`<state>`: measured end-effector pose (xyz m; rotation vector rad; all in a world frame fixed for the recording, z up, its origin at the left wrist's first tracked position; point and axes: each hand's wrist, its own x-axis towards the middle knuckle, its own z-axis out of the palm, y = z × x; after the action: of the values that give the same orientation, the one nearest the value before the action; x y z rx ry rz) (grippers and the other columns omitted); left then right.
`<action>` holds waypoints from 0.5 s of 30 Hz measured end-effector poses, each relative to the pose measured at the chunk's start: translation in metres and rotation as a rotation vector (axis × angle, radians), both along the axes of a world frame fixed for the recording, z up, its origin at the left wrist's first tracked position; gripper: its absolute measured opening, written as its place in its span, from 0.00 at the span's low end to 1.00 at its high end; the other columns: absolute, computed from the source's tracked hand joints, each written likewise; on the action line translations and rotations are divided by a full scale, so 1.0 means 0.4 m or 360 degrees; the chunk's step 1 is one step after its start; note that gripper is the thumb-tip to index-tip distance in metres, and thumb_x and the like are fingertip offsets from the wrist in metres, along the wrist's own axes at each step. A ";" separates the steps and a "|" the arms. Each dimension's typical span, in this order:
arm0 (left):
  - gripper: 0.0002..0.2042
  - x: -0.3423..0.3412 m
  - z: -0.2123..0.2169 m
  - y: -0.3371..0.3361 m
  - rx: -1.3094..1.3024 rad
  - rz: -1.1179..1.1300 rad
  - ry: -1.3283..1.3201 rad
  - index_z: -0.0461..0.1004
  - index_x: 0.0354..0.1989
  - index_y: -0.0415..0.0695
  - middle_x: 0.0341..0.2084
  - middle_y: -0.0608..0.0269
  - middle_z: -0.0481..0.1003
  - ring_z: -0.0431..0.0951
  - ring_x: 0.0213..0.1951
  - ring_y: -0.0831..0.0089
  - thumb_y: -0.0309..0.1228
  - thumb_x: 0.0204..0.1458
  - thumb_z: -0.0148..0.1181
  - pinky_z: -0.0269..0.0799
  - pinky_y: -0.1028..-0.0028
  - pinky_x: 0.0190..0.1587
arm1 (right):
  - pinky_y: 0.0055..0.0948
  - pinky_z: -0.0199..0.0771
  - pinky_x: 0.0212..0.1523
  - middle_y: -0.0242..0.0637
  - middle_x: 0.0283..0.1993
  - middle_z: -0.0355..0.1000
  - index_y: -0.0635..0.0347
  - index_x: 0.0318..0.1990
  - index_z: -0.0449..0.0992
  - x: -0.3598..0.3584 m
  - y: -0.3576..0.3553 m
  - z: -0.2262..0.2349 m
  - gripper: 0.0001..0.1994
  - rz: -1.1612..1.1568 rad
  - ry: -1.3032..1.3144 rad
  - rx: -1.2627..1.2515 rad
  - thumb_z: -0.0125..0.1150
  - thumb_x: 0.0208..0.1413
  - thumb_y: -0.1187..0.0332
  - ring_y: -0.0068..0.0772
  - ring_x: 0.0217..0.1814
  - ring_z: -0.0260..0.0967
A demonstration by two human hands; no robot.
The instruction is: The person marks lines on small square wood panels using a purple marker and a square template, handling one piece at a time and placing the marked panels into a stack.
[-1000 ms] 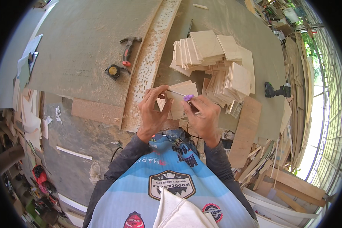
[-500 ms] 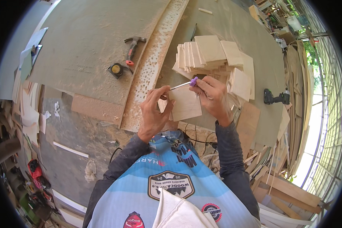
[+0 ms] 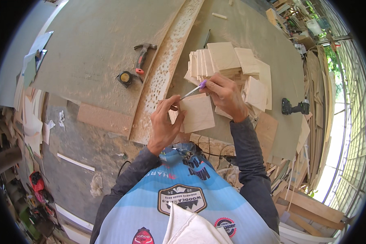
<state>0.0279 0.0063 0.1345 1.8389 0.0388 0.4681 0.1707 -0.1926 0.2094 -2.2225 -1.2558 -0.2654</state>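
Observation:
My left hand (image 3: 164, 124) grips the left edge of a thin square wooden piece (image 3: 200, 113), thumb on its face. It may be more than one piece, as layered edges show by the thumb. My right hand (image 3: 228, 96) pinches the purple handle of a slim screwdriver (image 3: 193, 92). The metal shaft slants down left along the piece's upper edge, and its tip meets my left fingertips. Just beyond my hands, a pile of similar wooden squares (image 3: 223, 57) lies fanned out on the worktable (image 3: 278, 73).
A hammer (image 3: 141, 60) and a tape measure (image 3: 125, 78) lie at the left among sawdust. Between them and the pile runs a long board with a pitted white strip (image 3: 162, 69). A cordless drill (image 3: 295, 106) stands at the right. Wood offcuts (image 3: 313, 93) lean beyond the table.
My right hand has moved slightly away from me, carrying the screwdriver handle a little up and left. The left hand keeps its grip on the wooden piece.

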 end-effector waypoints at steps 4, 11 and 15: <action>0.29 -0.001 -0.010 -0.008 0.0056 0.0006 -0.0013 0.77 0.63 0.39 0.52 0.53 0.83 0.84 0.49 0.63 0.20 0.49 0.76 0.81 0.68 0.51 | 0.37 0.78 0.38 0.40 0.36 0.78 0.66 0.42 0.85 -0.029 -0.007 0.049 0.10 -0.0132 -0.0050 0.0101 0.76 0.53 0.80 0.43 0.37 0.78; 0.56 -0.013 0.087 0.004 0.0558 -0.0418 0.0113 0.67 0.74 0.43 0.67 0.50 0.69 0.61 0.71 0.44 0.41 0.29 0.87 0.57 0.47 0.75 | 0.31 0.81 0.37 0.38 0.38 0.79 0.69 0.43 0.85 -0.177 -0.148 0.103 0.09 -0.0826 -0.0069 0.0713 0.77 0.55 0.82 0.34 0.36 0.79; 0.52 0.005 0.083 0.007 0.0684 -0.0467 0.0127 0.68 0.73 0.43 0.66 0.50 0.70 0.63 0.70 0.45 0.40 0.32 0.85 0.61 0.48 0.73 | 0.29 0.83 0.37 0.37 0.41 0.79 0.74 0.44 0.84 -0.299 -0.240 0.011 0.06 -0.1361 0.0068 0.1203 0.74 0.61 0.83 0.26 0.38 0.79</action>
<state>0.0297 0.0091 0.1678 2.2384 -0.2947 0.2038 0.0511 -0.2886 0.2140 -1.9040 -0.0423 -0.8429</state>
